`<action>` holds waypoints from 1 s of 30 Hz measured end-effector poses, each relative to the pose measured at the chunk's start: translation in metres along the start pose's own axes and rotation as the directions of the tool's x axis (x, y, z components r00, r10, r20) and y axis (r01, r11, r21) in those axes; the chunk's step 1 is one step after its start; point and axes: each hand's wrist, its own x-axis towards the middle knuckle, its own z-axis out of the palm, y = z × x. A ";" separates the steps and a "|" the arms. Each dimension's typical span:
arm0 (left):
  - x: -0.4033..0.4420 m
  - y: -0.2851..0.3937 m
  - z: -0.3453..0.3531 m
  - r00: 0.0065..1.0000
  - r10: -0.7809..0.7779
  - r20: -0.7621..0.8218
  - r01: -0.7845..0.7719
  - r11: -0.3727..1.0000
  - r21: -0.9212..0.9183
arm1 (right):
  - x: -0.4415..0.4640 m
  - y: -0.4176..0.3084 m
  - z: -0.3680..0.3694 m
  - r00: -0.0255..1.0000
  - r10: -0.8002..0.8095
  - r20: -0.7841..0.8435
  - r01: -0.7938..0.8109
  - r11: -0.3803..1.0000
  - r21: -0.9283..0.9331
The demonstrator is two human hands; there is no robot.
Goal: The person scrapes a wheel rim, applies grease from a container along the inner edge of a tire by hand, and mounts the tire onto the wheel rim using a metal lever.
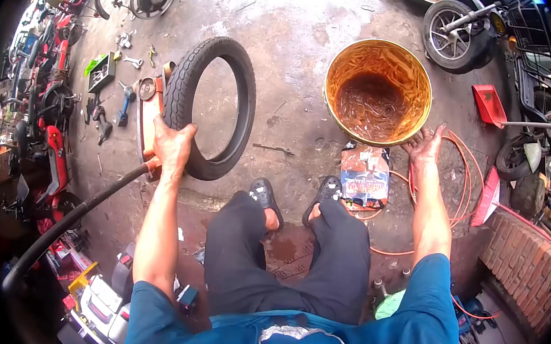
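1. the tyre [179, 85] is off any wheel, on the left of the floor [287, 107], with its centre bare; as judged, the work on it looks unfinished.

2. the left grip [172, 142] is curled at the tyre's near left edge, beside an orange tool [151, 112] with a black hose [82, 207]; i cannot tell which of the two it pinches.

3. the right grip [426, 146] has its fingers spread at the near right side of the bucket [337, 66], pinching nothing that shows.

4. the bucket, on the right, has orange-brown paste smeared round its inner wall and pooled darker inside; the tyre shows no clear coat of it.

5. how much is already done, and how much remains, cannot be told exactly.
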 end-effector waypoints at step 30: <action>0.043 -0.161 0.148 0.945 -0.123 0.303 0.240 0.889 -0.389 | 0.225 0.055 0.030 0.942 0.242 0.233 0.236 0.019 -0.972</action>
